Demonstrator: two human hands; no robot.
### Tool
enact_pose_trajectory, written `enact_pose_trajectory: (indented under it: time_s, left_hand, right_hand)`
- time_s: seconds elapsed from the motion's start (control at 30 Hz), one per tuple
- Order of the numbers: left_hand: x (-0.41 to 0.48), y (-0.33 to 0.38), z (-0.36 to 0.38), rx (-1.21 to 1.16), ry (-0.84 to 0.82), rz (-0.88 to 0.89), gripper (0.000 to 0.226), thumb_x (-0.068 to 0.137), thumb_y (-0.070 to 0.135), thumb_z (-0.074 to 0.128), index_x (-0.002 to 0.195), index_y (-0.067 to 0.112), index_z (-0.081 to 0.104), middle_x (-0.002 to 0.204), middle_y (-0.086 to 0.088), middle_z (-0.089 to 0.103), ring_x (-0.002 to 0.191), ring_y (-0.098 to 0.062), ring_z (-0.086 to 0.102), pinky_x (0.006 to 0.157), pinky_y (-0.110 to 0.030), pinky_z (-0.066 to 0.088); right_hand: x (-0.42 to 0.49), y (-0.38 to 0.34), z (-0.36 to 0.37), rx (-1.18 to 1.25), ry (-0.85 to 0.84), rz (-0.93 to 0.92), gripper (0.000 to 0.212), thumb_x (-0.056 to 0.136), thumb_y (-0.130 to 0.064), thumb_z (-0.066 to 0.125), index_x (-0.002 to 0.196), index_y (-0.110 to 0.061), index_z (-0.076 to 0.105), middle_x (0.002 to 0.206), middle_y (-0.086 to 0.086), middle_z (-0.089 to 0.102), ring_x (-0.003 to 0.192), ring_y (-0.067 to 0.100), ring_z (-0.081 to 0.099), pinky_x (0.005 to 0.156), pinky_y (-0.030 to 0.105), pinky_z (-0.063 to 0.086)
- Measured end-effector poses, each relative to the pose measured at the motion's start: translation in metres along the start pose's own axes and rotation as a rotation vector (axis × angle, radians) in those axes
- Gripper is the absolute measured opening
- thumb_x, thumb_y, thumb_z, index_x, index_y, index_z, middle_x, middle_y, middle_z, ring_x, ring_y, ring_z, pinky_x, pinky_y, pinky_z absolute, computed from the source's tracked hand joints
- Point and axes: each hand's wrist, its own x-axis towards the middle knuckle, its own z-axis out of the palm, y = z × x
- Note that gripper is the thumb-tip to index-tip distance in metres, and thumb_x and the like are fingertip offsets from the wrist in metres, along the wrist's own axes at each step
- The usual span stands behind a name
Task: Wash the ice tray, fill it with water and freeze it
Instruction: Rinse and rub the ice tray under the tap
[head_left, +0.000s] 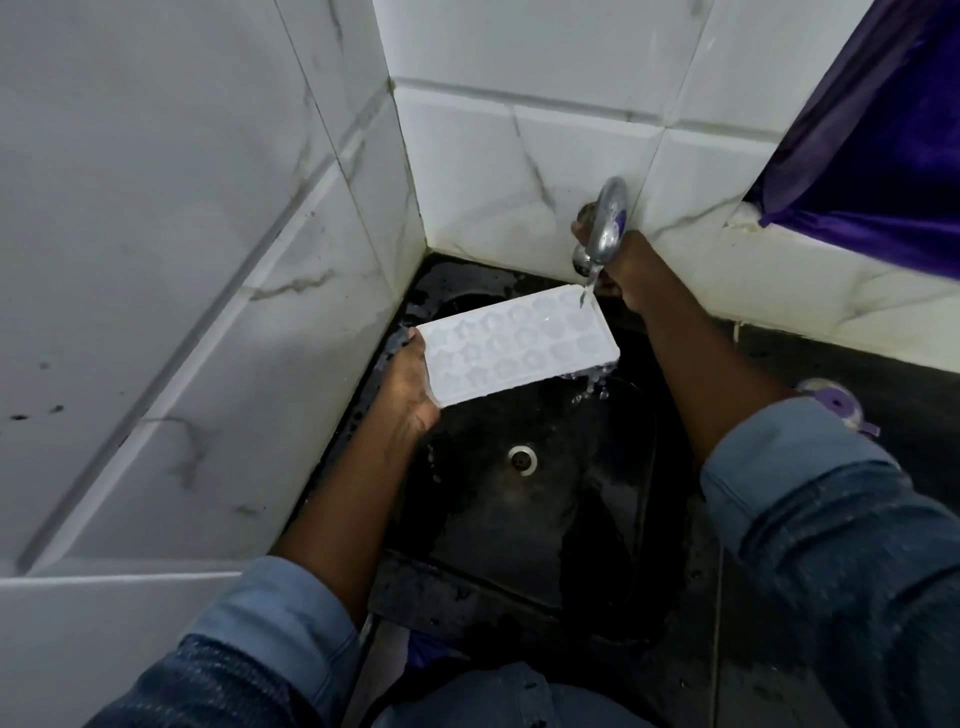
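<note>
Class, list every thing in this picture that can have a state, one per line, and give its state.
tap: running, a thin stream falls onto the tray
ice tray: held tilted over the sink, wet, water spilling off its right end
left hand: gripping the tray's left end
right hand: at the tap, behind the spout
sink: wet, no standing water seen
drain: uncovered

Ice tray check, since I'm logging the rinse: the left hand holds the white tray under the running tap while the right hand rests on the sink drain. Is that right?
Not quite. In the head view the right hand is up at the tap, not on the drain. The left hand does hold the white ice tray under the running water.
</note>
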Motion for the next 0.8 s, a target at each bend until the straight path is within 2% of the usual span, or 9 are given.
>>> enact_pose_trajectory:
  time_s: [0.13, 0.27, 0.37, 0.43, 0.5, 0.57, 0.63, 0.7, 0.8]
  left_hand:
    - [-0.002, -0.004, -0.004, 0.001, 0.023, 0.005, 0.057, 0.114, 0.049, 0.029, 0.106, 0.011, 0.071, 0.089, -0.009, 0.082, 0.078, -0.026, 0.08, 0.066, -0.043, 0.065]
    - [-0.002, -0.009, -0.01, 0.017, 0.035, 0.024, 0.057, 0.113, 0.05, 0.032, 0.109, 0.011, 0.073, 0.099, -0.011, 0.082, 0.085, -0.028, 0.08, 0.087, -0.05, 0.06]
    - [-0.004, -0.012, -0.014, -0.013, 0.016, 0.018, 0.059, 0.113, 0.052, 0.031, 0.112, 0.011, 0.073, 0.109, -0.013, 0.081, 0.088, -0.029, 0.08, 0.094, -0.051, 0.058]
    - [-0.007, -0.015, -0.015, -0.033, 0.015, 0.022, 0.059, 0.113, 0.052, 0.03, 0.115, 0.011, 0.072, 0.106, -0.013, 0.081, 0.088, -0.029, 0.08, 0.081, -0.049, 0.064]
    - [-0.011, -0.019, -0.016, -0.047, 0.014, 0.005, 0.058, 0.112, 0.053, 0.032, 0.121, 0.01, 0.071, 0.112, -0.015, 0.08, 0.09, -0.031, 0.08, 0.068, -0.045, 0.066]
    - [-0.016, -0.024, -0.014, -0.061, 0.009, -0.006, 0.061, 0.112, 0.054, 0.031, 0.126, 0.008, 0.07, 0.12, -0.015, 0.077, 0.091, -0.032, 0.08, 0.068, -0.045, 0.065]
    - [-0.019, -0.03, -0.01, -0.073, 0.006, -0.007, 0.064, 0.112, 0.055, 0.029, 0.131, 0.007, 0.067, 0.122, -0.012, 0.075, 0.096, -0.034, 0.077, 0.082, -0.049, 0.063]
    - [-0.023, -0.037, -0.007, -0.065, 0.038, -0.009, 0.064, 0.112, 0.056, 0.028, 0.128, 0.007, 0.066, 0.122, -0.008, 0.074, 0.099, -0.033, 0.074, 0.087, -0.048, 0.058]
    - [-0.026, -0.047, -0.003, -0.053, 0.063, -0.013, 0.067, 0.11, 0.058, 0.033, 0.134, 0.005, 0.065, 0.133, -0.02, 0.071, 0.11, -0.037, 0.072, 0.087, -0.049, 0.059]
  right_hand:
    - [0.016, 0.011, -0.001, 0.12, -0.03, 0.09, 0.016, 0.103, -0.023, 0.06, 0.109, -0.011, 0.069, 0.089, 0.007, 0.068, 0.083, 0.027, 0.066, 0.076, 0.038, 0.061]
    - [0.01, 0.026, -0.006, 0.414, -0.118, 0.174, 0.028, 0.105, -0.027, 0.054, 0.116, -0.004, 0.066, 0.093, 0.012, 0.072, 0.074, 0.023, 0.076, 0.071, 0.034, 0.06]
    - [0.003, 0.026, -0.008, 0.398, -0.122, 0.164, 0.04, 0.108, -0.034, 0.052, 0.13, -0.003, 0.064, 0.104, 0.012, 0.073, 0.076, 0.023, 0.077, 0.069, 0.033, 0.061]
    - [-0.011, 0.023, -0.006, 0.261, -0.062, 0.087, 0.042, 0.108, -0.04, 0.049, 0.126, -0.007, 0.067, 0.101, 0.009, 0.073, 0.075, 0.022, 0.074, 0.067, 0.032, 0.058]
    - [-0.036, 0.028, -0.003, 0.018, 0.079, -0.088, 0.039, 0.11, -0.039, 0.044, 0.113, -0.011, 0.07, 0.099, 0.004, 0.071, 0.084, 0.022, 0.067, 0.074, 0.031, 0.048]
    - [-0.066, 0.046, 0.001, -0.305, 0.212, -0.335, 0.043, 0.112, -0.037, 0.037, 0.113, -0.008, 0.069, 0.107, 0.005, 0.07, 0.097, 0.022, 0.062, 0.08, 0.031, 0.04]
    - [-0.088, 0.074, 0.008, -0.667, 0.231, -0.523, 0.057, 0.109, -0.045, 0.03, 0.128, -0.003, 0.064, 0.127, 0.016, 0.069, 0.116, 0.031, 0.063, 0.1, 0.041, 0.044]
    - [-0.105, 0.101, 0.021, -1.016, 0.183, -0.537, 0.077, 0.106, -0.054, 0.021, 0.152, 0.002, 0.047, 0.157, 0.026, 0.048, 0.147, 0.042, 0.043, 0.126, 0.057, 0.019]
    - [-0.134, 0.122, 0.046, -1.155, 0.1, -0.489, 0.095, 0.102, -0.066, 0.01, 0.164, 0.004, 0.022, 0.17, 0.03, 0.017, 0.16, 0.046, 0.013, 0.128, 0.059, -0.005]
